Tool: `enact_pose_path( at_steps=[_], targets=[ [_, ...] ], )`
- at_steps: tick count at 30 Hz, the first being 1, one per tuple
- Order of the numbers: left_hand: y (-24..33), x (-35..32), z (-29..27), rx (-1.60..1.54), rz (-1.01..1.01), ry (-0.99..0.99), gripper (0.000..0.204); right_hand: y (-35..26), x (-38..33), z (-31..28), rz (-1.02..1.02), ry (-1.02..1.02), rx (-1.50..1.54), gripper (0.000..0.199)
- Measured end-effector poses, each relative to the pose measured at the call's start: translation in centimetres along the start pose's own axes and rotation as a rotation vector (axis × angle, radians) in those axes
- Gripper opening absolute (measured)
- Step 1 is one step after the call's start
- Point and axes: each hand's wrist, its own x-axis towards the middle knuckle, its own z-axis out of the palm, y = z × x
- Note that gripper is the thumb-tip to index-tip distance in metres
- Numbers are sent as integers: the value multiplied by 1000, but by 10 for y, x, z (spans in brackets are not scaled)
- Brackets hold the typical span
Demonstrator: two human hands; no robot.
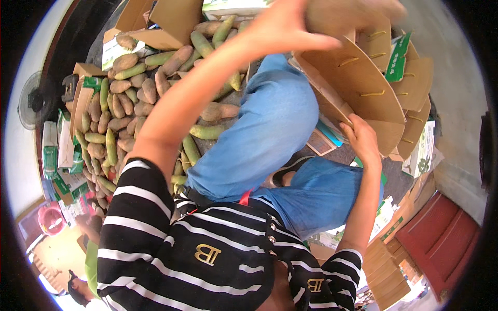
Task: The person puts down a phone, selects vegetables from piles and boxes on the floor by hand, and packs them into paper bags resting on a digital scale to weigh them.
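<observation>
Both of our hands are up at the cardboard in front of us. Our left hand (282, 26) is raised high with the arm stretched across the view; its fingers are spread and bent over a blurred brown thing near the top edge, too smeared for us to say whether it is one of the tubers or a flap of card, so we cannot tell how firmly it grips. Our right hand (363, 139) is closed on the lower edge of a folded brown cardboard box (358, 88), thumb and fingers pinching the card. That box leans tilted against a stack of similar flat boxes (415, 88), which fan out to the right and carry rows of yellow slots.

Below the arms we see our blue trousers (270, 135) and our black and white striped shirt (155, 217). A sandal (288, 173) shows between the legs.

To the left, spread over the dark floor (98, 36), lies a large heap of long tubers (129, 98), some brown and some green, touching one another. Green and white printed cartons (62, 150) lie along the left side of the heap, and open brown boxes (166, 20) sit at its far end. A fan (33, 101) stands by the wall on the far left. A red door (441, 238) shows at the lower right.
</observation>
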Motion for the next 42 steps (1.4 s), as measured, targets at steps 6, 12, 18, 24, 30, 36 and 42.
enact_pose_path(
  at_steps=[6,12,18,24,30,36,42],
  targets=[
    [-23,17,65,242,54,-774,66,1,-1,1,-22,22,6,23],
    [-50,-9,83,597,102,-1373,59,2,1,5,-32,52,8,23],
    [-63,-10,18,19,69,-614,30,6,-1,4,-49,82,5,24],
    [-124,-90,-148,318,-392,-499,34,4,-1,8,-7,19,44,24],
    [-178,-274,-293,918,-1051,-839,38,2,4,8,64,4,65,26],
    [-148,-421,-362,1147,-1582,-571,68,8,4,14,42,2,83,25],
    [-151,-465,-348,893,-2071,17,88,14,5,17,39,-20,56,25]
  ],
)
